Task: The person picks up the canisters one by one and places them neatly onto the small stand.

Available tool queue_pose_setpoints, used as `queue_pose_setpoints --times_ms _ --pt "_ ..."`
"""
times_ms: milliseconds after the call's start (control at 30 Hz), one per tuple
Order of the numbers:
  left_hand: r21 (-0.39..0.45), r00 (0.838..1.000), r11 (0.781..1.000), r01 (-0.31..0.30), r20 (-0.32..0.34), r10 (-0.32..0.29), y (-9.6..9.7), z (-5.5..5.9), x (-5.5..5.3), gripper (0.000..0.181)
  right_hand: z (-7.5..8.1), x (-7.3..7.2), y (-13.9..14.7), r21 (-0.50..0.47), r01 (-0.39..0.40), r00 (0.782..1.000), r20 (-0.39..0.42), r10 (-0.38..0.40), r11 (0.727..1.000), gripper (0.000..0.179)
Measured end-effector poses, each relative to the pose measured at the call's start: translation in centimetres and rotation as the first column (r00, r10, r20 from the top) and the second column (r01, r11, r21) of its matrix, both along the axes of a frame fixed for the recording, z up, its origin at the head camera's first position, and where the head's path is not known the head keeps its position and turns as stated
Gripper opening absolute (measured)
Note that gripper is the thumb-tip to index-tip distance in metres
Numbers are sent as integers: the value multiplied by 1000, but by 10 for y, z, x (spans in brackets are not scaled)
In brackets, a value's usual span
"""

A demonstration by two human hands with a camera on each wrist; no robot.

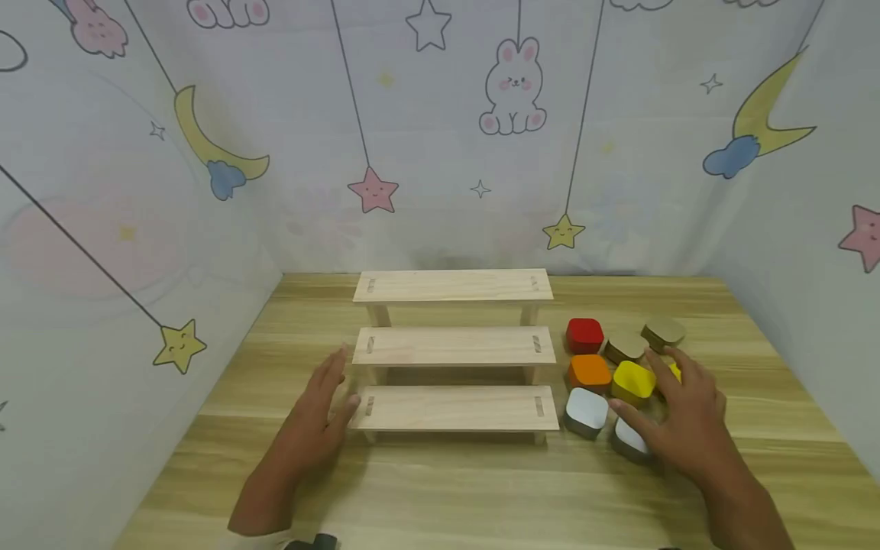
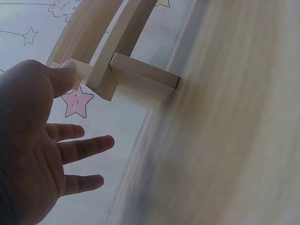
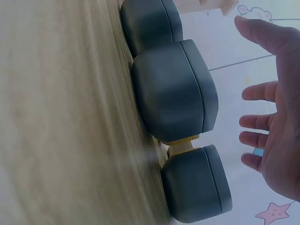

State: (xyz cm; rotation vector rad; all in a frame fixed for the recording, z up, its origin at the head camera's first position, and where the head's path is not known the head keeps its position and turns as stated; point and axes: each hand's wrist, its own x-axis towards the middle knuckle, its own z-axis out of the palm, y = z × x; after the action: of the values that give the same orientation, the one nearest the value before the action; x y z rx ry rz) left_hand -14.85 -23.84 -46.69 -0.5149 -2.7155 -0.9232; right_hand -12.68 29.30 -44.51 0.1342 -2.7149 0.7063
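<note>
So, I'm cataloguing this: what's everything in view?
Three-step wooden stand: one, beige, centre
Rounded red block: one, red, right side
Rounded orange block: one, orange, before red
Rounded yellow blocks: two, yellow, beside orange
Rounded tan blocks: two, tan, behind yellow
Rounded grey-sided blocks: three, pale-topped, front
Wood-grain table: one, light brown, underneath
Printed cloth walls: three, white, surrounding
Dark objects: two, blackish, bottom edge
White sleeve: one, white, left forearm
Left hand: one, stand's left end
Right hand: one, over blocks
</note>
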Motion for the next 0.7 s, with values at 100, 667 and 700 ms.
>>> queue_pose_setpoints --times_ms 100,667,700 --pt "15 1000 999 31 -1 -31 1 -2 -1 72 2 4 0 -40 -22 999 -46 21 999 86" --pt "56 992 992 111 -69 -107 2 -7 -4 73 -7 26 40 -64 58 995 -72 -63 996 72" --pt "56 991 992 116 -70 -112 2 -7 -4 73 -8 27 45 -68 68 995 -63 -72 995 71"
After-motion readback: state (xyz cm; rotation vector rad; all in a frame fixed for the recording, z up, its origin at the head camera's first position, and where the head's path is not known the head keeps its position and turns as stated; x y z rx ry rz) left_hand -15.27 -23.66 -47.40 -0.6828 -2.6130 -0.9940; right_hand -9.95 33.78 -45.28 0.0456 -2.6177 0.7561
